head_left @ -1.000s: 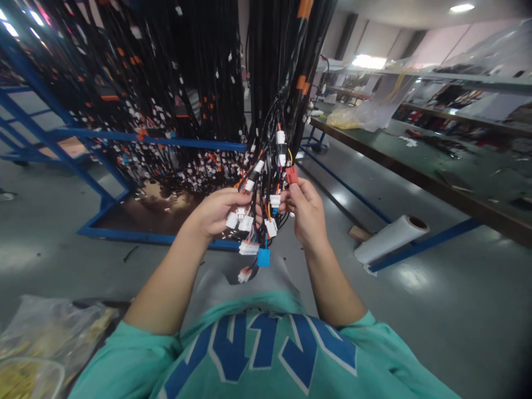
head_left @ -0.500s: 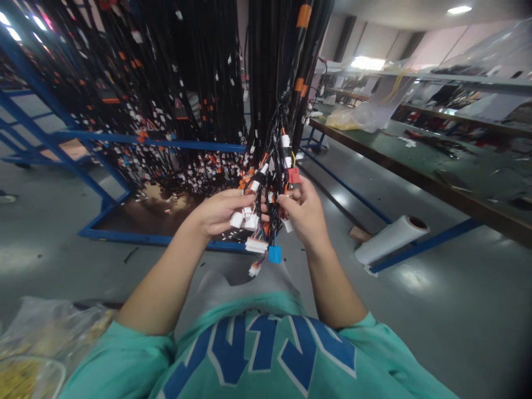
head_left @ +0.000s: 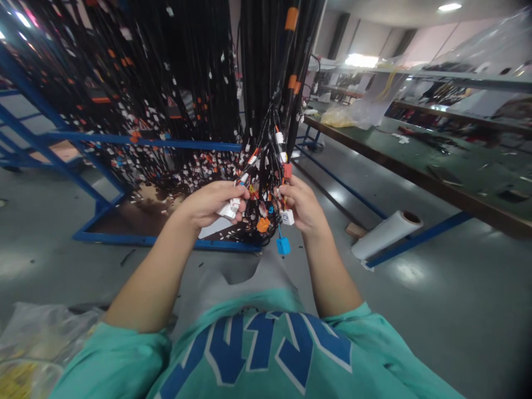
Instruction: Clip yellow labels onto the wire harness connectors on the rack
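A black wire harness (head_left: 271, 124) hangs in front of me, its branches ending in coloured connectors. My left hand (head_left: 214, 204) is closed around several white connectors (head_left: 230, 209) and their wires. My right hand (head_left: 302, 204) pinches other wires of the same harness on the right side. Close to its fingers are a red connector (head_left: 287, 170) and a white connector with a dark mark (head_left: 287, 216). Between the hands dangles an orange connector (head_left: 263, 224), and a blue connector (head_left: 283, 245) hangs lowest on its wire.
Behind the hands, a blue rack (head_left: 166, 143) carries dense hanging harnesses. To the right stands a green-topped workbench (head_left: 415, 160) with plastic bags, and a roll of clear film (head_left: 386, 235) leans below it. A bag of yellow pieces (head_left: 25, 377) is at lower left.
My left hand has drawn the white connectors left, apart from the rest of the bundle. The orange connector now shows between the hands. The blue connector has swung slightly right.
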A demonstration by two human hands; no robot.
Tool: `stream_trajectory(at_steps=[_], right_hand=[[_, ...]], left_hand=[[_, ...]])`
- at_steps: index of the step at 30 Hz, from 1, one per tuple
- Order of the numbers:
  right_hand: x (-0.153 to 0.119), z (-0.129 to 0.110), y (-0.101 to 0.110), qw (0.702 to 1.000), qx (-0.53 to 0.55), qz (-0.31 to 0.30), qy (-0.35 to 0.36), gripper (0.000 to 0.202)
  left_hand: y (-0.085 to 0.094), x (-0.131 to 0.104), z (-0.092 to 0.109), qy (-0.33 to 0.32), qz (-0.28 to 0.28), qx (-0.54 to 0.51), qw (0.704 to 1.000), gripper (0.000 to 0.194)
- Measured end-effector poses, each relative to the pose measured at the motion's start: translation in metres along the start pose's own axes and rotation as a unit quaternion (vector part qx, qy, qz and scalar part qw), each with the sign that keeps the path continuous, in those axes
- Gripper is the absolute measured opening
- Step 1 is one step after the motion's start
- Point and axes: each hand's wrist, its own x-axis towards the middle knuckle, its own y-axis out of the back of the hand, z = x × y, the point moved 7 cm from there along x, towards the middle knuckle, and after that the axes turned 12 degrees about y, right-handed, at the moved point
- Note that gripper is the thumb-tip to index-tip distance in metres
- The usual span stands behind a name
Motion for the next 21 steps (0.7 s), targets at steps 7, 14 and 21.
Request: stream_trajectory(at_steps=[7,14,21], right_hand=[[-0.006,0.020,-0.008,0.990,0.020,-0.098,-0.097,0.037],[-0.008,0.019,0.005,0.989,0.084,-0.081,-0.085,0.049],[-0.018,0.015,0.033,0.992,0.109,-0.039,-0.043,0.065]], left_hand=[[-0.015,0.000,-0.013,0.011,-0.115,-0.106,0.988,0.021],[0.000,-0.002,-0.011,-0.024,-0.101,-0.182,0.978,0.034],[0.007,-0.010,-0.006,-0.127,-0.024,-0.158,0.979,0.039]])
